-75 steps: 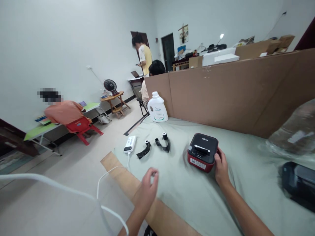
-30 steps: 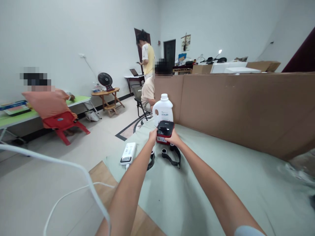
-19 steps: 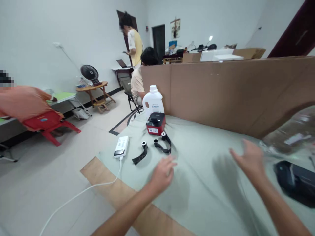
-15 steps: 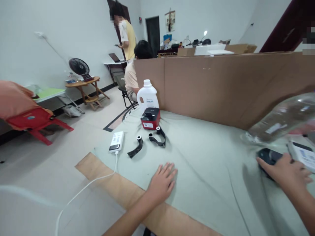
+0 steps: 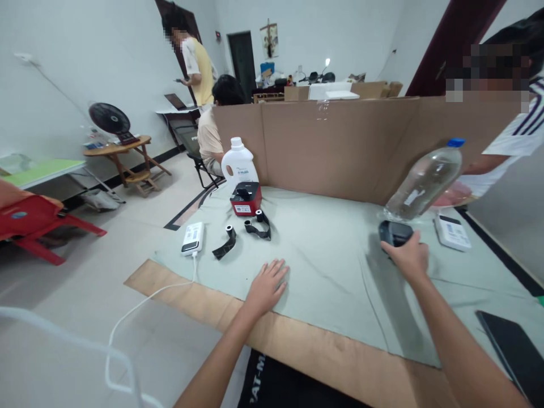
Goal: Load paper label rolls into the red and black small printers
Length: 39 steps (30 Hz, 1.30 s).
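Note:
My left hand (image 5: 267, 288) lies flat on the pale green cloth (image 5: 323, 272) near the table's front edge, fingers spread, holding nothing. My right hand (image 5: 410, 258) is closed around a dark, rounded, palm-sized device (image 5: 395, 232), whose kind I cannot make out. Just behind that device a large clear plastic bottle (image 5: 425, 181) with a blue cap leans to the right. To the right of the hand lies a white boxy device (image 5: 453, 231) with a dark screen. Beyond my left hand are two partly unrolled black strips (image 5: 225, 243) on small rolls.
A red and black box-shaped device (image 5: 245, 199) stands before a white jug (image 5: 239, 164). A white power bank (image 5: 192, 238) trails a white cable (image 5: 164, 290). A dark tablet-like slab (image 5: 514, 351) lies front right. Cardboard (image 5: 331, 150) walls the back; a person (image 5: 516, 133) is at right.
The view has swung right, bringing in a person, the bottle's blue cap and the dark slab. My left hand stays flat on the cloth; my right hand keeps hold of the dark device.

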Each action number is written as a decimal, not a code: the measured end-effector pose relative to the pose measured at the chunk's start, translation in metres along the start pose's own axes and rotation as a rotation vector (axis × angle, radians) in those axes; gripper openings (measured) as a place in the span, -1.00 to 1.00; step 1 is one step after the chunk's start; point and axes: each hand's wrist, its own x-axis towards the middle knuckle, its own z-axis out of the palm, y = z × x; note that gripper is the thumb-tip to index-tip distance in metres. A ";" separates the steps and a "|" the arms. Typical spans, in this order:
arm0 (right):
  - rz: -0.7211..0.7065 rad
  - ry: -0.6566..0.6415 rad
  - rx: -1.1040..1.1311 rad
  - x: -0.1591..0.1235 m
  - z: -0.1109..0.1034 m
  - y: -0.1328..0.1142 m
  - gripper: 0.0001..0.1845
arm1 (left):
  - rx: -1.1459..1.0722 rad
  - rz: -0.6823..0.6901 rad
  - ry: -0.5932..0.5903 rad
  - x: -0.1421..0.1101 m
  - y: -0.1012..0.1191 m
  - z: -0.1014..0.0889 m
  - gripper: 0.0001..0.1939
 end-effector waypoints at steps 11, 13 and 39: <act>-0.168 -0.172 0.117 -0.127 0.049 -0.175 0.21 | 0.149 0.037 0.000 -0.007 0.001 0.004 -0.44; -0.181 -0.121 0.112 -0.135 0.057 -0.181 0.17 | 0.161 0.045 -0.006 -0.008 0.000 0.004 -0.44; -0.271 -0.296 0.558 -0.112 0.092 -0.116 -0.37 | -0.732 -0.131 0.247 0.183 -0.001 0.030 -0.46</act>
